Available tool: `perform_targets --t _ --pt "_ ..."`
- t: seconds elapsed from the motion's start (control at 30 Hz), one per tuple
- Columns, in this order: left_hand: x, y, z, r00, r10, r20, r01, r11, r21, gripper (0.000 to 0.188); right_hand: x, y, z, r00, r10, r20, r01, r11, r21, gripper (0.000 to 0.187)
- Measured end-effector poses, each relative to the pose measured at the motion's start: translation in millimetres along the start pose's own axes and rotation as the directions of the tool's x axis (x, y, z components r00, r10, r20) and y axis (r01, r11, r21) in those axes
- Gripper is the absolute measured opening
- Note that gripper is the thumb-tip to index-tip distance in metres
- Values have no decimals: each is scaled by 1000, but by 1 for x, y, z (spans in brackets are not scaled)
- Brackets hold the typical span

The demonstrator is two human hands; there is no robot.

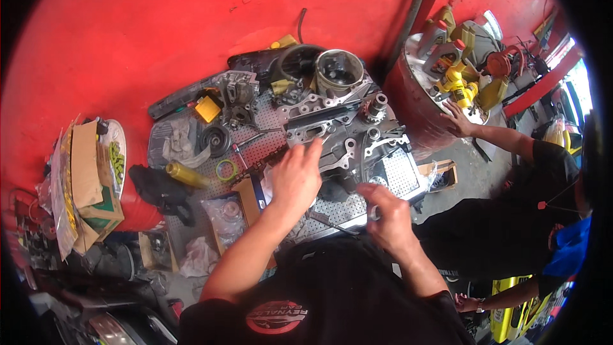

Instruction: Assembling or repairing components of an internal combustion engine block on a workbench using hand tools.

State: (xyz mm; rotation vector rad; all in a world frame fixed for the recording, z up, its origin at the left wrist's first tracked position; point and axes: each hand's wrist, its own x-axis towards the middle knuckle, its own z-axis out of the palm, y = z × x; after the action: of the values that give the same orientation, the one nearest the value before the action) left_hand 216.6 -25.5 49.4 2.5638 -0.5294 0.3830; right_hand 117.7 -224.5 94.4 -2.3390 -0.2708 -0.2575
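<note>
A grey metal engine casing [341,131] with bolt holes and machined faces lies on the perforated metal bench in front of me. My left hand [297,176] reaches over its near left side, fingers stretched forward at the casing's edge; nothing shows in it. At the near right side, my right hand [388,217] has its fingers curled, with a ring on one. Its fingertips are close to a dark part under the casing, and whatever they hold is hidden. A toothed gear on a shaft [375,108] stands up from the casing's far right.
Behind the casing stands a bucket [340,70] with dark contents. Bench left holds a metal housing [237,89], a black pulley [216,140] and a yellow bottle [187,175]. On the right, another person's hand [456,118] rests on a red drum [418,105] carrying oil bottles.
</note>
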Motion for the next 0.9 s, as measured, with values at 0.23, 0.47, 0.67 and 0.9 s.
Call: perform_targets --t 0.23,0.47,0.67,0.9 --pt "34 42 29 995 -72 69 53 970 236 39 100 45 -44 952 31 -304 -88 981 -174 22" --pt "46 89 43 952 -275 138 209 906 368 37 176 75 -43 981 -128 -148 72 940 -334 42" --pt "56 95 48 927 -357 112 283 865 415 35 222 83 -38 941 -175 290 293 849 -439 52" --pt "39 49 46 999 -30 -21 36 914 405 39 234 96 -26 869 -146 473 343 867 -362 52"
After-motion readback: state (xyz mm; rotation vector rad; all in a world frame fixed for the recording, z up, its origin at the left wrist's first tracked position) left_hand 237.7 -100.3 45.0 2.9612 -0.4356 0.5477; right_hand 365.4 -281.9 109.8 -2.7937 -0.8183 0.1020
